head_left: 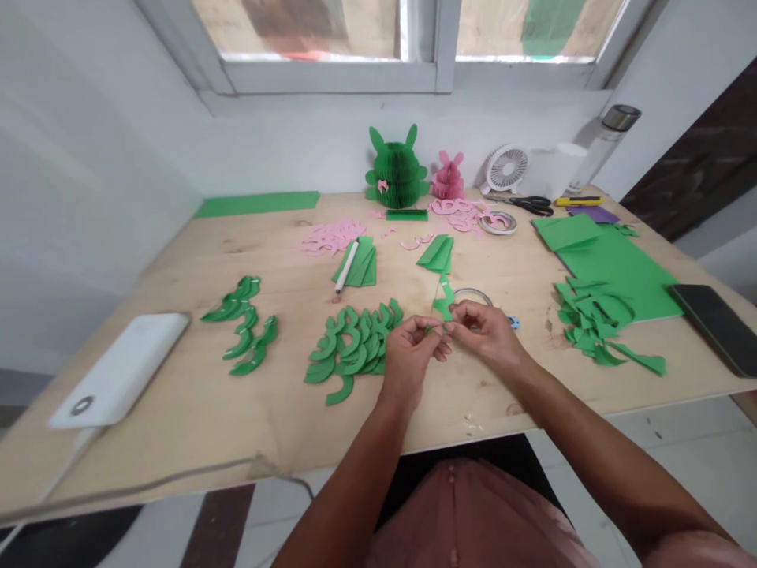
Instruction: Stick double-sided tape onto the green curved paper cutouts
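Note:
A small curved green paper cutout (443, 300) stands up from between my two hands, near the middle of the table. My left hand (414, 345) pinches its lower end with thumb and fingertips. Close against it, my right hand (483, 327) is closed in a pinch at the same paper's right side. The fingers cover the bottom of the piece. Left of my left hand lies a heap of green arc-shaped paper cutouts (352, 347). A roll of tape (473, 296) lies partly behind my right hand, with a small blue item (514, 322) beside it.
Green arcs (240, 308) and a white power bank (121, 369) are at left. A white pen (347, 267) rests on folded green paper. Green scraps (591, 315), green sheets (620, 268) and a phone (718, 327) are at right. Behind stand a green paper figure (396, 170) and fan (507, 168).

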Demonstrator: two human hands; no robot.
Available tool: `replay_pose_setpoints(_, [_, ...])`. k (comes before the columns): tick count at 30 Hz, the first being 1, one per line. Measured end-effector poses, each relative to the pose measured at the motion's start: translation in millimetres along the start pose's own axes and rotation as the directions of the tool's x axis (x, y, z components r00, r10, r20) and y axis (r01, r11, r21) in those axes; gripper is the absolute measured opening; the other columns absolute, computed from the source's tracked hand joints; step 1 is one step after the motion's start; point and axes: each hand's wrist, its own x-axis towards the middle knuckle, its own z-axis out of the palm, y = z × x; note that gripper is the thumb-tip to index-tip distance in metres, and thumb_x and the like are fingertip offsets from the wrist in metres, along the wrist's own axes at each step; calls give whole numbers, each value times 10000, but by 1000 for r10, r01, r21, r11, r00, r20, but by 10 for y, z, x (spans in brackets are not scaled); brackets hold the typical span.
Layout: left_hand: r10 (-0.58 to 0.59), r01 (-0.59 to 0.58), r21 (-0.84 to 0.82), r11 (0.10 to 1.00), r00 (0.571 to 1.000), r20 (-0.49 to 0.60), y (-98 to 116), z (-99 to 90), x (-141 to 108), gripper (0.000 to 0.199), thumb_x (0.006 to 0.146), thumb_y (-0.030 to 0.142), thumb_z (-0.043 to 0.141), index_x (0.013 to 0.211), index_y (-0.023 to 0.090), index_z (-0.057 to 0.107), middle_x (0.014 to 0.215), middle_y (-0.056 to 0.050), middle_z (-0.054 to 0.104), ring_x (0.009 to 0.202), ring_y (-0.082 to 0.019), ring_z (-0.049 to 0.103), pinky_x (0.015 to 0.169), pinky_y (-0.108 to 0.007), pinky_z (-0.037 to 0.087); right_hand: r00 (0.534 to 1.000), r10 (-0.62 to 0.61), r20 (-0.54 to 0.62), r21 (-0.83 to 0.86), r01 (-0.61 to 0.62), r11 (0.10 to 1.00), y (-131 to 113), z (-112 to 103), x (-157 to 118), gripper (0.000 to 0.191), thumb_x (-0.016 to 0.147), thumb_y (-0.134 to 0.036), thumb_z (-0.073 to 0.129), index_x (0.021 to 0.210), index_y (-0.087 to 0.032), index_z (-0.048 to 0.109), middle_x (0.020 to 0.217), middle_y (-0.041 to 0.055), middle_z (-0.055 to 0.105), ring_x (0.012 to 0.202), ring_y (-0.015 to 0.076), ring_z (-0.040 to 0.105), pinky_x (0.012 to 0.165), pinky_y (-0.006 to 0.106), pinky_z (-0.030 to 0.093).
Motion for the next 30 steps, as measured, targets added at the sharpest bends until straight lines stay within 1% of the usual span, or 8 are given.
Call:
replay_pose_setpoints(5, [-6,6,-3,1000,1000,-5,-9,2,5,183,623,235,686,730,138,574,550,0,637,432,-96,547,436,-207,426,999,8,45,-4,-8,1000,7,-19,6,150,768,-266,585,670,-185,506,627,-21,533,566,104,492,535,248,378])
replay_pose_setpoints(10, [-5,5,-1,1000,1000,-5,-8,2,3,179,618,238,689,707,141,568,533,2,631,421,-95,544,429,-203,422,999,16,39,-41,-14,999,-12,-34,1,84,752,-214,558,681,-182,526,625,-21,536,552,100,482,547,252,373])
replay_pose_setpoints(13, [-8,8,-3,1000,1000,0,-10,-2,4,184,615,236,692,714,141,571,533,5,631,427,-95,549,435,-203,423,999,33,36,-49,-32,998,-28,-37,0,82,752,-225,553,686,-183,528,617,-24,523,553,100,473,546,251,369])
replay_pose_setpoints(18, [-11,11,8,1000,1000,6,-19,-1,9,190,614,242,694,714,141,569,523,7,625,426,-98,549,437,-207,424,998,32,46,2,-32,999,-32,-25,0,110,746,-241,570,671,-183,513,621,-21,535,554,102,491,531,246,376])
replay_pose_setpoints(24, [-2,1,23,1000,1000,20,-15,0,-4,205,622,262,699,724,142,568,544,-1,632,434,-100,553,430,-206,426,999,30,12,-58,-29,998,-6,-18,2,122,733,-217,570,641,-181,499,577,-30,512,517,90,461,498,233,348])
replay_pose_setpoints(28, [-23,22,13,1000,997,71,17,4,-19,298,601,285,724,814,145,570,592,5,636,468,-109,576,439,-211,446,998,62,6,-33,-62,998,31,-32,10,112,733,-240,579,665,-180,514,579,-32,502,510,90,448,491,233,342])
replay_pose_setpoints(30, [-44,45,-16,999,994,101,29,4,-17,372,593,335,738,862,149,560,617,7,636,496,-124,599,443,-219,458,997,74,-7,-12,-74,997,48,-37,14,110,727,-251,585,670,-180,522,580,-33,495,510,91,445,492,235,343])
